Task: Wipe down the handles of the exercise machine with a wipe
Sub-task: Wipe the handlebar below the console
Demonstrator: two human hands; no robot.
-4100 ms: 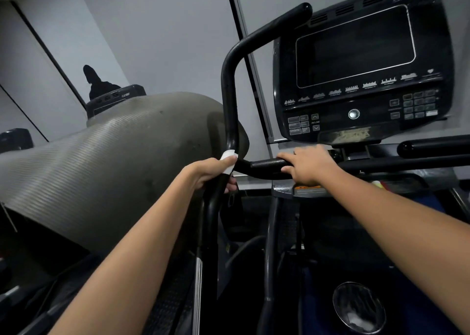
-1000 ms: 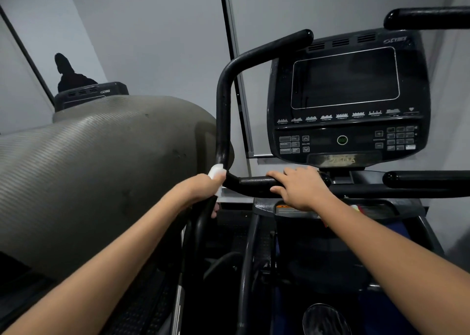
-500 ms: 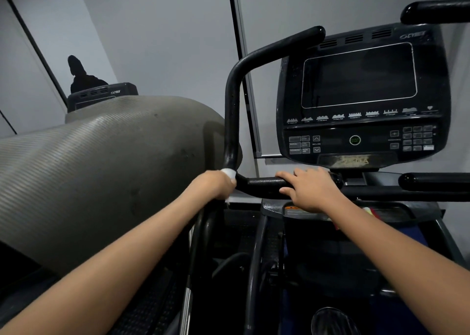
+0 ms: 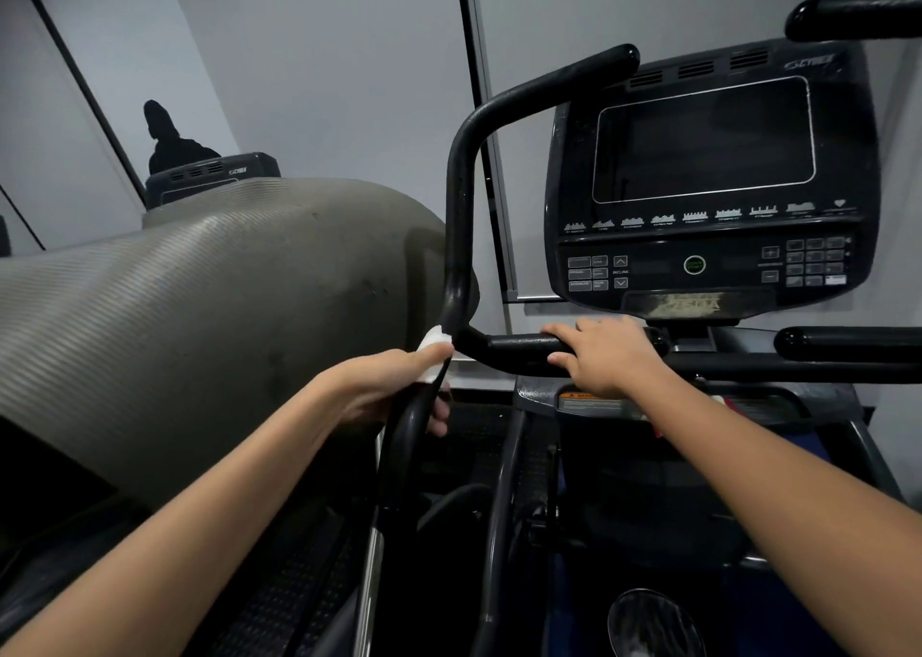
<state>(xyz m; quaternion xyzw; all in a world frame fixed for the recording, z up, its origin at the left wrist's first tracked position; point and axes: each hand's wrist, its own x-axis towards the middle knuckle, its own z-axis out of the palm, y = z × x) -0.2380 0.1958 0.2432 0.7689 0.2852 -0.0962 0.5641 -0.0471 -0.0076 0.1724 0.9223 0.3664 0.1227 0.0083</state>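
A black curved handle (image 4: 461, 197) of the exercise machine rises in the middle and bends right at its top. My left hand (image 4: 394, 387) is wrapped around the handle's lower bend with a white wipe (image 4: 433, 344) pressed between fingers and bar. My right hand (image 4: 606, 354) rests on the short horizontal grip (image 4: 519, 349) below the black console (image 4: 703, 177), fingers curled over it. Another black handle end (image 4: 848, 15) shows at the top right.
A large rolled grey ribbed mat (image 4: 199, 317) lies close on the left, against the handle. A second machine's console (image 4: 209, 175) sits behind it. A horizontal black bar (image 4: 848, 344) extends right under the console. Grey walls stand behind.
My left hand with the wipe has stayed near the handle's lower bend, shifting slightly along it. My right hand holds the same grip. The camera view has shifted a little.
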